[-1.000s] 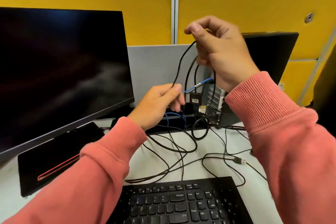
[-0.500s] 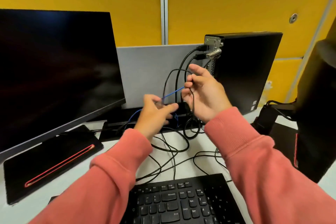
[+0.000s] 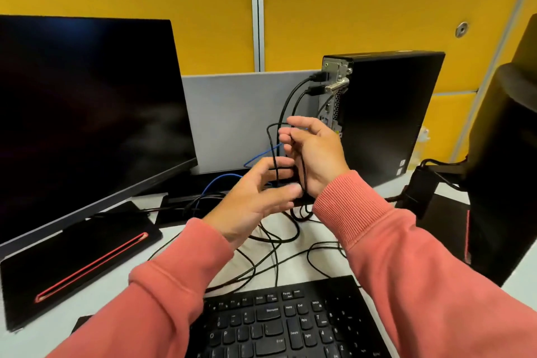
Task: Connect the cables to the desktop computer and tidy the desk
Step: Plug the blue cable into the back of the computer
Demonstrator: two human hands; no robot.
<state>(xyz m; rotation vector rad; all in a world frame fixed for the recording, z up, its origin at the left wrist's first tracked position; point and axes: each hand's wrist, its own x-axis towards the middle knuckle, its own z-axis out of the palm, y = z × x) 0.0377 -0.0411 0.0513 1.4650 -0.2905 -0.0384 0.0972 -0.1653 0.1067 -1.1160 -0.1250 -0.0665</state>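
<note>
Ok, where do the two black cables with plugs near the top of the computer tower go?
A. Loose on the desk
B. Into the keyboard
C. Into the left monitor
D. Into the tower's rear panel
D: both black plugs sit in the rear panel of the computer tower, near its top.

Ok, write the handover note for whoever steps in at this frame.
Right hand: closed around a loop of black cable beside the computer.
Left hand: open, fingers spread, just below the loop, not gripping.
Done: two black plugs sit in the computer's upper rear ports.
Left: blue cable runs loose behind the hands, its end hidden; black leads lie tangled on the desk ahead of the keyboard. Plug in, then tidy.
</note>
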